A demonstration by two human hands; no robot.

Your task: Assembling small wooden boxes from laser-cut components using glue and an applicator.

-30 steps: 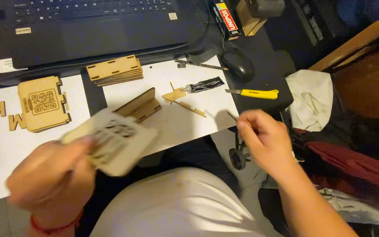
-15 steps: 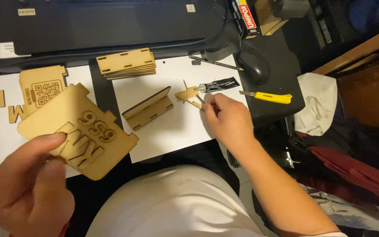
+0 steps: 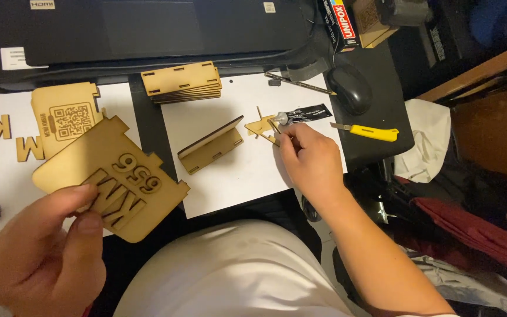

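left hand: grasping the wooden plaque by its lower-left corner, thumb on top, fingers under; plaque is up off the table, tilted, raised letters and digits facing the camera
change, left: a second ago the plaque was lower and blurred in motion; now it's higher in view, steadier, face turned up and readable as a relief piece
right hand: down at the white sheet, fingertips pinched on the small wooden piece next to the glue tube
change, right: a second ago this hand was off the table edge, loosely curled on nothing; half a second ago already reaching in; now it has landed on the small piece
glue tube: black, lying on the sheet, nozzle end pointing at the fingers; can't tell if the fingers touch it
meaning: my read is one part is held ready in the left while the right goes for the small part or the glue, so it looks like a gluing step
nearby: folded wooden stand just left of the right hand, stack of slotted wooden panels above it, yellow utility knife and black mouse to the right
far left: second plaque with a square code pattern plus loose wooden letters, flat on the table, untouched
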